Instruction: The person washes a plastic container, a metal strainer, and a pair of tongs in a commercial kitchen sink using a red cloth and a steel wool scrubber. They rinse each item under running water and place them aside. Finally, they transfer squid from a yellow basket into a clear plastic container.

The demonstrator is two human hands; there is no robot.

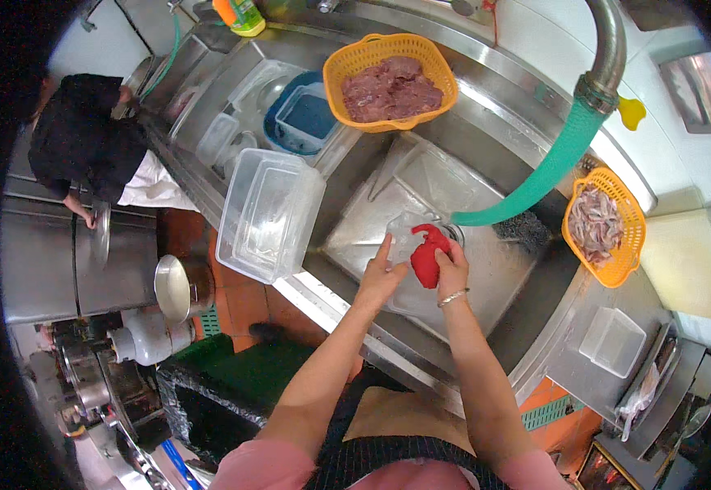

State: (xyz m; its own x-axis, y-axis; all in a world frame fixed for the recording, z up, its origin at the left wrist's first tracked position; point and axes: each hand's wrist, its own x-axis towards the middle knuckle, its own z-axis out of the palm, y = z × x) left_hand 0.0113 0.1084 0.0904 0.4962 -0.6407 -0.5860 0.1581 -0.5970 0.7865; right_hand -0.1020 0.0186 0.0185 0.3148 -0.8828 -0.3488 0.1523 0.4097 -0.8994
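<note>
Over a steel sink basin, my right hand point(452, 269) holds a crumpled red cloth point(427, 257). My left hand point(381, 275) is at the rim of a small clear plastic container point(403, 236), just left of the cloth; its index finger points up along the container. A green hose point(533, 171) hangs from a metal pipe and ends just above the container. Beneath lies a large clear plastic tub point(490, 269) in the basin. A dark scouring pad point(522, 230) rests at the basin's right side.
A yellow basket of raw meat point(390, 122) stands behind; another yellow basket point(636, 245) holds pale strips. An empty clear tub point(226, 239) straddles the left divider. A blue basin point(268, 125) sits in the left sink. At far left, a person in black point(86, 135) holds a lid.
</note>
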